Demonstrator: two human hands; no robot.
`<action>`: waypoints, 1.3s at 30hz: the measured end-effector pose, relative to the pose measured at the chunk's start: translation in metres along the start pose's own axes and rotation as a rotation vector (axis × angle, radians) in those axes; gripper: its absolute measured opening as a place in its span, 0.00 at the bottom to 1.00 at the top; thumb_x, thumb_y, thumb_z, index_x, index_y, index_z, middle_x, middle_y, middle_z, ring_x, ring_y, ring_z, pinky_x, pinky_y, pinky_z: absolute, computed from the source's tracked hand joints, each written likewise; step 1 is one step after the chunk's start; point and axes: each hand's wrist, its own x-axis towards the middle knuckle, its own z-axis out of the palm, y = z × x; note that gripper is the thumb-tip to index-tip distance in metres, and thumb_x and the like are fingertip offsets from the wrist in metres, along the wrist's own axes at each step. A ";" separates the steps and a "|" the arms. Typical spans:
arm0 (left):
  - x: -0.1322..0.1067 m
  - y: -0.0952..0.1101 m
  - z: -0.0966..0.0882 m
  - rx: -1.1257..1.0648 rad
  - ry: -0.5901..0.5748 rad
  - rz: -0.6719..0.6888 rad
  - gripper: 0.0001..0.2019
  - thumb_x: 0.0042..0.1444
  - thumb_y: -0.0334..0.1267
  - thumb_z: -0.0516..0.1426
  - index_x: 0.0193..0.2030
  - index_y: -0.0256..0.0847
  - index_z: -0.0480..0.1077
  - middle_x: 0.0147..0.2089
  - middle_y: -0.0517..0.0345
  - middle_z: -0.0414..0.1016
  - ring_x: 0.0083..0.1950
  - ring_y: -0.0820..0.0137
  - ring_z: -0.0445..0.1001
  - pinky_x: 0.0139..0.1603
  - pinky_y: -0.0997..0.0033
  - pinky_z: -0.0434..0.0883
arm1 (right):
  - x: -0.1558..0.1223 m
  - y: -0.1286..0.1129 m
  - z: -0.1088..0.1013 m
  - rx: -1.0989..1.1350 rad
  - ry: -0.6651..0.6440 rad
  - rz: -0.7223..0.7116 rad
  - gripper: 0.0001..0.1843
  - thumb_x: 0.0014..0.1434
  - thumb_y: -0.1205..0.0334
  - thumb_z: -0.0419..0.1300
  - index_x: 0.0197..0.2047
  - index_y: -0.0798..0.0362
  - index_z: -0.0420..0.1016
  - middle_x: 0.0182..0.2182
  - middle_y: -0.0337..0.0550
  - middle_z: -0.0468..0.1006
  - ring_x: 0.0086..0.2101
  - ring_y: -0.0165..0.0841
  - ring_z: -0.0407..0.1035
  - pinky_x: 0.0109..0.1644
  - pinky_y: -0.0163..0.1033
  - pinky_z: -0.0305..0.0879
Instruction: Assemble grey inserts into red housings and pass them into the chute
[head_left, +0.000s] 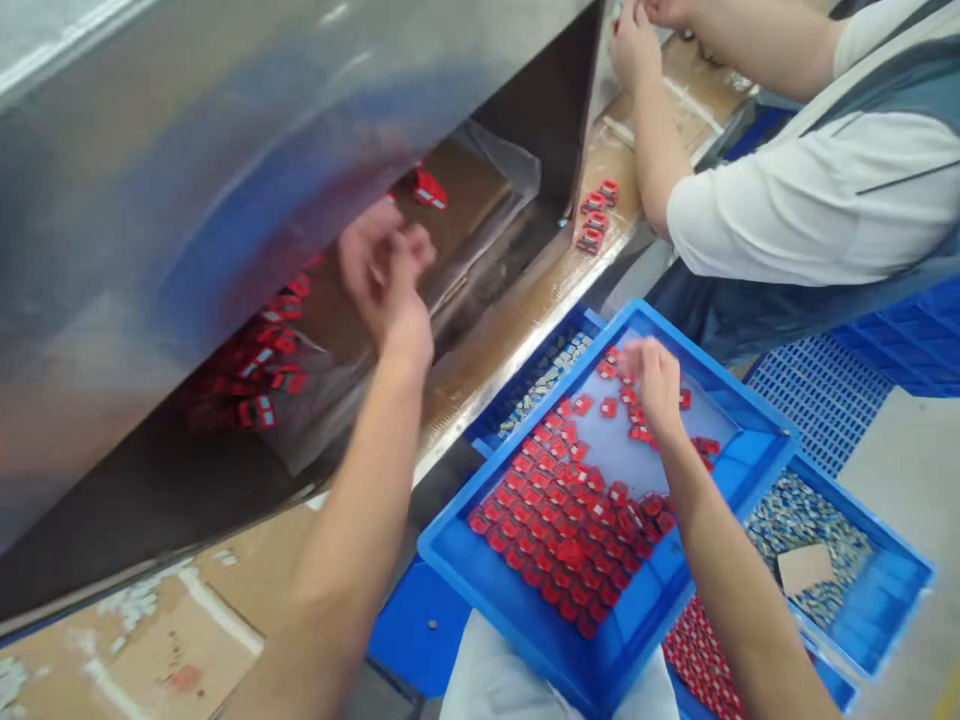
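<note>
- The left hand (386,270) reaches in under a slanted metal hood (225,150). It is blurred, with its fingers curled together, and I cannot tell whether it grips anything.
- A single red piece (429,188) lies just beyond that hand, further in under the hood.
- A loose heap of red parts (255,370) lies under the hood to the left of the left wrist.
- The right hand (656,385) rests palm down in a blue tray (750,450), fingers bent onto the red pieces (570,530) at the tray's far end. Whether it has pinched one cannot be told.
- The red pieces fill the near half of the tray in close rows and lie scattered at the far end around the hand.
- The tray sits tilted in front of the person, beside the edge of the brown worktop (225,600).
- A lower blue bin (885,590) to the right holds small pale parts (810,520) and a cardboard scrap (804,567).
- Three more red bits (596,215) sit on the worktop by the hood's right end.
- A co-worker's hand (634,45) is on the worktop at the top right, well apart from the person's own hands.
</note>
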 end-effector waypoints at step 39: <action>-0.295 -0.055 0.035 0.609 -1.055 -0.584 0.22 0.66 0.46 0.57 0.63 0.40 0.65 0.62 0.46 0.75 0.60 0.57 0.76 0.63 0.60 0.72 | -0.158 0.158 -0.005 -0.393 -0.764 0.490 0.18 0.72 0.50 0.61 0.57 0.53 0.76 0.57 0.49 0.77 0.54 0.41 0.74 0.60 0.53 0.74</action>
